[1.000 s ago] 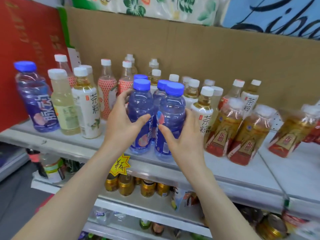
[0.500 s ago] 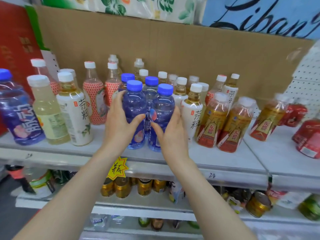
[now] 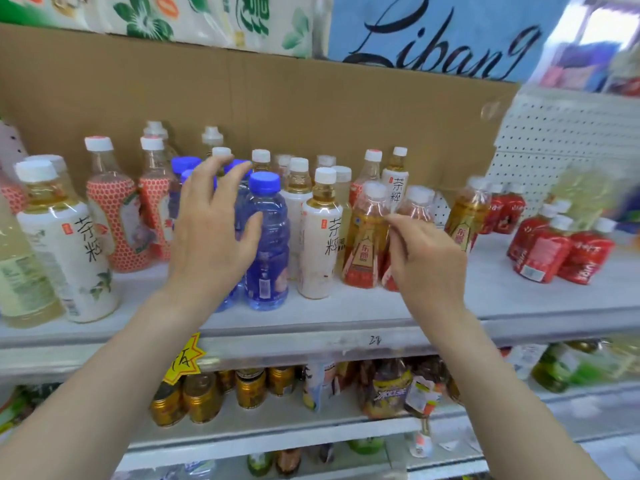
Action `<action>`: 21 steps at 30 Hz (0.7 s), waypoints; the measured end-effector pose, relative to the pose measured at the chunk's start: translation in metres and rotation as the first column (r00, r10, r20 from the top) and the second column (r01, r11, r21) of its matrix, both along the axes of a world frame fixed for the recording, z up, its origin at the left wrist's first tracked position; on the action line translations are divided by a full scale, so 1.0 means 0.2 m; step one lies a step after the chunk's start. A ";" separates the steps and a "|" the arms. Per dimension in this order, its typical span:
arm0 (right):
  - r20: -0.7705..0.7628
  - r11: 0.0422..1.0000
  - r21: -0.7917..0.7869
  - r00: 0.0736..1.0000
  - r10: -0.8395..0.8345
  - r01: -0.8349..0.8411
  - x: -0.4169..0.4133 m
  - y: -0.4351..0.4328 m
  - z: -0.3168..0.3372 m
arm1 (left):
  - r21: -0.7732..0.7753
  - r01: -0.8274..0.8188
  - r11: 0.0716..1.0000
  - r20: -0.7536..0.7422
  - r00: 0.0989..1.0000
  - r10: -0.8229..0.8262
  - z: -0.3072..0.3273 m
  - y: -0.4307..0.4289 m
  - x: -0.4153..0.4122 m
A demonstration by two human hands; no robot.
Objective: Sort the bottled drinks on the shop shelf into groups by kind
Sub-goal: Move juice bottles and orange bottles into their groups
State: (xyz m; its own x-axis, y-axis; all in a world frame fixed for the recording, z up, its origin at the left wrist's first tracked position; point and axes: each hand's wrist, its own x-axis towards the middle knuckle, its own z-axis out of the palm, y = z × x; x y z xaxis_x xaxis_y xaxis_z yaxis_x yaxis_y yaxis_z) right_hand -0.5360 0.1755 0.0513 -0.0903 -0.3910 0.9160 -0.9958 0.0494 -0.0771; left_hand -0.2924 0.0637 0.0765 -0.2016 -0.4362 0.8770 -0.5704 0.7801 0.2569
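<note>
Hovering in front of the blue-capped bottles (image 3: 266,244), the left hand (image 3: 214,233) has its fingers spread wide and grips nothing. Whether it touches the plastic can't be called from this angle. The right hand (image 3: 427,261) is well apart from it, fingers curled, tips up at the necks of two amber tea bottles (image 3: 367,237). Pinching or only near, I cannot tell.

The blue-capped bottles stand bunched close to the front lip of the shelf (image 3: 346,306), just beside a white-labelled tea bottle (image 3: 318,244) on their right. For open room, there's a bare stretch of shelf between the amber tea bottles and the red bottles (image 3: 540,251) further right, plus a narrow band along the front edge.

Brown cardboard (image 3: 311,109) backs the row, with white pegboard (image 3: 554,140) to its right. One level down, gold cans (image 3: 201,396) sit beside a yellow star tag (image 3: 185,358).
</note>
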 end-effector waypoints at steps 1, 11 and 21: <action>0.013 1.000 -0.004 1.000 -0.025 0.025 -0.09 0.01 0.05 | -0.052 0.008 0.999 0.017 1.000 -0.007 0.04 0.01 -0.05; 0.195 0.930 0.307 0.970 0.145 -0.201 -0.77 -0.29 0.32 | 0.258 -0.095 0.961 0.440 0.897 -0.029 0.49 -0.14 -0.64; 0.388 0.790 0.355 0.847 0.363 -0.501 -0.98 -0.64 0.37 | 0.479 -0.419 0.772 0.728 0.681 -0.082 0.60 -0.33 -0.93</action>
State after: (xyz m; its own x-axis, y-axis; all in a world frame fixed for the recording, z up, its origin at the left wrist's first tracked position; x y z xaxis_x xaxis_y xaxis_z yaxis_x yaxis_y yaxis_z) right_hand -0.7325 0.0484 0.1263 -0.0432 -0.7947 0.6055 -0.8548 -0.2843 -0.4342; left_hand -0.4784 -0.0029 0.1974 -0.4813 -0.8733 0.0757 -0.8695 0.4866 0.0845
